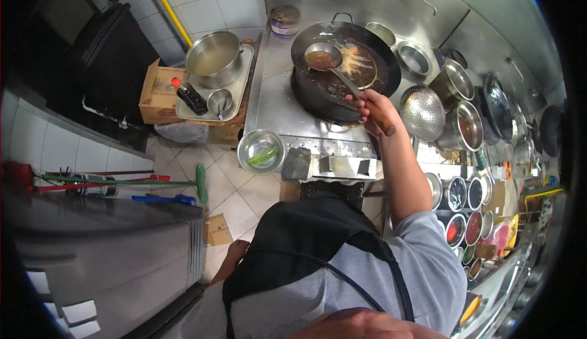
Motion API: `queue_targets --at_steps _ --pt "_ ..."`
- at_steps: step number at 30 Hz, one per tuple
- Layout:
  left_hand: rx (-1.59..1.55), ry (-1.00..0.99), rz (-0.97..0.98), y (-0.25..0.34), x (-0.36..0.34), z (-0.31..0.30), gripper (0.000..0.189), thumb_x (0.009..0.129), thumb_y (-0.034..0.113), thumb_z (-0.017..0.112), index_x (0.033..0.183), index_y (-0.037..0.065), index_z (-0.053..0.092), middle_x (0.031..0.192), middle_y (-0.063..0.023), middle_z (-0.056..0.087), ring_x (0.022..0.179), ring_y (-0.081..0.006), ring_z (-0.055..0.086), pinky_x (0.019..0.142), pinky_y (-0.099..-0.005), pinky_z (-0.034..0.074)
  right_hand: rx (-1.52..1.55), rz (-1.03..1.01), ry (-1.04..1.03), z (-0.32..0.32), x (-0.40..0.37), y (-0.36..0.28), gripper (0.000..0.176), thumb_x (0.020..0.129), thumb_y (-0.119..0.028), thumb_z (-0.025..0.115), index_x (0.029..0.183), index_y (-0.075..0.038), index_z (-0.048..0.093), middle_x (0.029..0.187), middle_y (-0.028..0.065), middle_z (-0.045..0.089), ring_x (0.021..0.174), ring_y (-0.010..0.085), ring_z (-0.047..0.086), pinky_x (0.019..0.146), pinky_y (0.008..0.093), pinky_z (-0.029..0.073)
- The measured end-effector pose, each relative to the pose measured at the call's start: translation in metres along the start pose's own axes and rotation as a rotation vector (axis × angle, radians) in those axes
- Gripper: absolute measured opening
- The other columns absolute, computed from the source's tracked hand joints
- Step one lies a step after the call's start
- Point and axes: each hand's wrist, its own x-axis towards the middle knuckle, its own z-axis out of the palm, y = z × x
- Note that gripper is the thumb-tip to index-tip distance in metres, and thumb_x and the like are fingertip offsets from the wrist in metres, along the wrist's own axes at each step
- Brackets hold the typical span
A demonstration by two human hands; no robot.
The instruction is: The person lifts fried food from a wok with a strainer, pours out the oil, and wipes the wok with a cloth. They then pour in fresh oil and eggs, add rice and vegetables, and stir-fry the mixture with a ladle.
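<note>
I see the right hand [373, 110] gripping a wooden-handled steel ladle [347, 82], best kept level for its brown liquid [320, 61], over a round black metal wok [388, 64]; whether the left hand [235, 252] holds anything, I can't tell.

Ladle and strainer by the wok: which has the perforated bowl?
The broad strainer, right of the wok: holes cover its face. The ladle in the right hand has brown liquid in its bowl.
</note>
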Motion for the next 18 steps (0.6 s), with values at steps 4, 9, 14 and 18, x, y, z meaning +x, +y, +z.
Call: queue_targets --at_steps 4,9,14,18 --pt "0.183 0.015 0.176 0.0 0.019 0.017 0.025 0.087 0.022 0.055 0.101 0.007 0.068 0.101 -0.0177 0.068 0.094 -0.0344 0.064 0.083 -0.0428 0.052 0.084 0.005 -0.086 -0.014 -0.028 -0.013 0.026 0.09 -0.018 0.052 0.103 0.004 0.058 0.065 -0.0043 0.05 0.05 0.0066 0.045 0.047 0.0209 0.039" --pt "0.282 -0.019 0.268 0.023 0.04 0.024 0.026 0.089 0.021 0.051 0.103 0.007 0.069 0.1 -0.0185 0.067 0.094 -0.0345 0.064 0.083 -0.0435 0.053 0.13 -0.041 -0.095 -0.04 -0.074 -0.04 0.03 0.089 -0.021 0.053 0.105 0.004 0.057 0.063 -0.0048 0.049 0.048 0.007 0.046 0.045 0.0203 0.039" --pt "0.196 -0.044 0.124 0.047 0.054 0.027 0.025 0.089 0.02 0.051 0.1 0.008 0.069 0.098 -0.0188 0.067 0.093 -0.0349 0.064 0.081 -0.0445 0.053 0.124 -0.146 -0.011 -0.088 -0.11 -0.075 0.029 0.09 -0.021 0.052 0.105 0.004 0.055 0.064 -0.0046 0.049 0.048 0.0072 0.046 0.045 0.0206 0.04" --pt "0.18 -0.06 0.045 0.07 0.062 0.03 0.024 0.088 0.02 0.05 0.1 0.008 0.068 0.097 -0.0187 0.067 0.093 -0.0348 0.064 0.081 -0.0448 0.053 0.114 -0.261 0.06 -0.14 -0.132 -0.109 0.03 0.089 -0.02 0.053 0.104 0.007 0.054 0.065 -0.0032 0.051 0.049 0.0077 0.048 0.045 0.0208 0.042"
